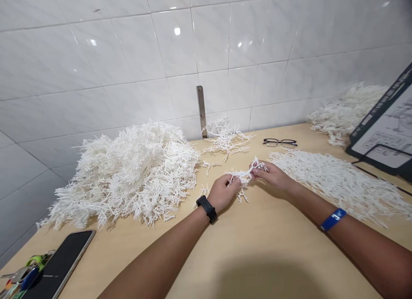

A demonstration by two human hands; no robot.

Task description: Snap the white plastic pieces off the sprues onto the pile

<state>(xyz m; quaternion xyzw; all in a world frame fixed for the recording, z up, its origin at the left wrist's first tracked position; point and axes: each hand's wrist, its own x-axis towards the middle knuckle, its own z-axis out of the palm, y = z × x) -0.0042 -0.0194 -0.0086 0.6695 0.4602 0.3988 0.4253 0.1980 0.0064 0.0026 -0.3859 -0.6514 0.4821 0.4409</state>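
Head view: a small branching clump of white plastic strands [246,174] spans the left hand [222,192] and right hand [269,178], their fingers [256,172] pinching both ends.

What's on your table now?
heap of branched plastic pieces: one, white, left of the hands
small heap: one, white, by the wall
flat pile: one, white, right of the hands
far heap: one, white, far right corner
glasses: one pair, black, beyond the hands
smartphone: one, black, front left
keys: one bunch, mixed colours, beside the smartphone
framed printed sheet: one, dark, far right
clump: one, white, between the hands
left hand: one, black watch, on clump
right hand: one, blue wristband, on clump
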